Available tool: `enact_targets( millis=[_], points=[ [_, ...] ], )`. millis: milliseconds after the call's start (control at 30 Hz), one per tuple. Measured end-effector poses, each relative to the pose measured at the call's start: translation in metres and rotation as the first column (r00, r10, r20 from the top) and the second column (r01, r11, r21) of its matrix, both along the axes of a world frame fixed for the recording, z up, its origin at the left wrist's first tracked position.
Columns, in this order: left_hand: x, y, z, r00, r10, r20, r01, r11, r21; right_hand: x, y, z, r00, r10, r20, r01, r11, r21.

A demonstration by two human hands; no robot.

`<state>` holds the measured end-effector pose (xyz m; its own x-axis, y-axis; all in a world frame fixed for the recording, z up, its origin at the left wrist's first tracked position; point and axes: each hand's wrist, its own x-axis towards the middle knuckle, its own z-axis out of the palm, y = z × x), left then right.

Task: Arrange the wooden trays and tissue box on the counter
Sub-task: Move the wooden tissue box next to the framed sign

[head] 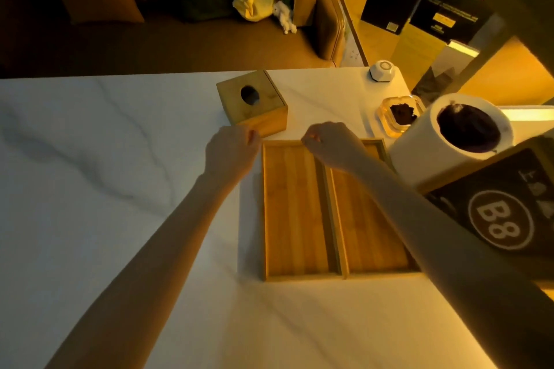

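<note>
Bamboo trays are lying side by side, long edges touching: the left tray [295, 207] and right tray [368, 219] on the white counter [105, 174]. Just beyond the left tray's far edge the tissue box [251, 102] is sitting skewed. The left hand [232, 153], loosely curled, is hovering at that tray's far left corner; the right hand [332, 144], curled and holding nothing visible, is over the shared far edge. Left of the trays the counter is lying open; a paper roll [449, 135] is crowding their right.

A white marble-veined counter [105, 159] carries two shallow rectangular wooden trays [292, 207] [367, 219] side by side at centre. A square wooden tissue box [263, 111] sits at twelve o'clock of them. A white paper roll [419, 153] stands at two.
</note>
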<state>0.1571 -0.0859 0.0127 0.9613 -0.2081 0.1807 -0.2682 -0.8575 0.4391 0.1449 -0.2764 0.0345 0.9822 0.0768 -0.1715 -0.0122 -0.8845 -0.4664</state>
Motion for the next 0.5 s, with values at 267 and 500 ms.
enact_targets(
  millis=[267,500],
  points=[
    [0.073,0.010,-0.023,0.947,0.236,-0.217,-0.282,0.935,-0.216,0.074,0.030,-0.031,0.961,-0.276,-0.007,0.259,0.892,0.371],
    [0.118,0.029,-0.049,0.881,0.142,-0.452,-0.366,0.809,-0.459,0.089,0.040,-0.066,0.933,-0.293,-0.208,0.359,0.759,0.543]
  ],
)
